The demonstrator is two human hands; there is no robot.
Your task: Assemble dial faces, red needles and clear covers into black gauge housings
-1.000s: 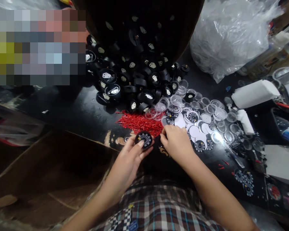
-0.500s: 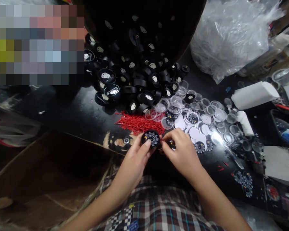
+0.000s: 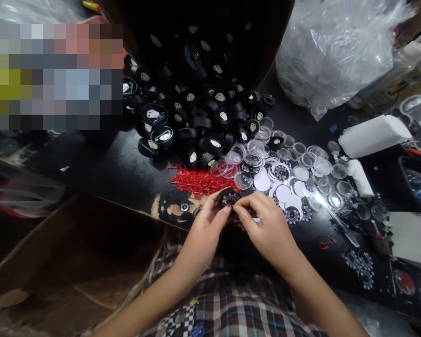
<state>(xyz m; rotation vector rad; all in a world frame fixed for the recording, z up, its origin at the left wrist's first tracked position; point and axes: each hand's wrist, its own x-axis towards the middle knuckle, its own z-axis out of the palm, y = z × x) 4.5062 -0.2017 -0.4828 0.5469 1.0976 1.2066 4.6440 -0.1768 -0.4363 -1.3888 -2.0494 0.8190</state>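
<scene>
My left hand [image 3: 207, 224] is closed around a round black gauge [image 3: 228, 195], whose numbered dial faces up. At the dial's near side my right hand [image 3: 263, 219] pinches a small red pointer [image 3: 231, 205], mostly hidden by the fingertips. Just beyond both hands lies a heap of red pointers [image 3: 196, 180]. White and black dial discs [image 3: 284, 195] spread to the right of the heap, with clear round covers [image 3: 315, 159] among and behind them. Many black gauge housings [image 3: 199, 121] with pale plates are piled farther back.
A large dark container [image 3: 203, 18] opens toward me at the back. Behind right sits a bulging clear plastic bag [image 3: 330, 51]. A white roll [image 3: 373, 135], a slim metal tool [image 3: 344, 227] and a few dials [image 3: 361, 267] lie right. The table's front edge runs close to my lap.
My left hand has tilted the gauge and shifted it slightly right. My right fingertips, with the red pointer, have come from beside the gauge onto its dial. The view has shifted a little.
</scene>
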